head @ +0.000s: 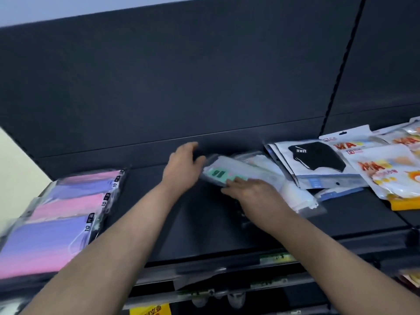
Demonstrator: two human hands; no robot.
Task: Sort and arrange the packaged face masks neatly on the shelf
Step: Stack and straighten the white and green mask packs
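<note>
Our two bare forearms reach up from the bottom edge onto the dark shelf [141, 212]. Between the hands lies a clear mask pack [218, 170], flat and oblong, with a mint-green label along its near edge (the print is too blurred to read). It lies tilted, its left end farther back than its right, and it sits near the middle of the shelf on top of other clear packs.

The left grip [181, 167] is at the pack's left end with the thumb touching it. The fingers curl behind, and we cannot tell whether they close on the pack. The right grip [254, 192] lies on the pack's near right part, with fairly straight fingers resting on the green label, holding nothing round.

Just right of that hand lies a white mask pack [297, 196]. Beyond it are a black mask pack [316, 160] and orange-printed packs [386, 176], all overlapping. Well apart on the left, pink and purple packs [56, 212] lie in an overlapping row running front to back.
</note>
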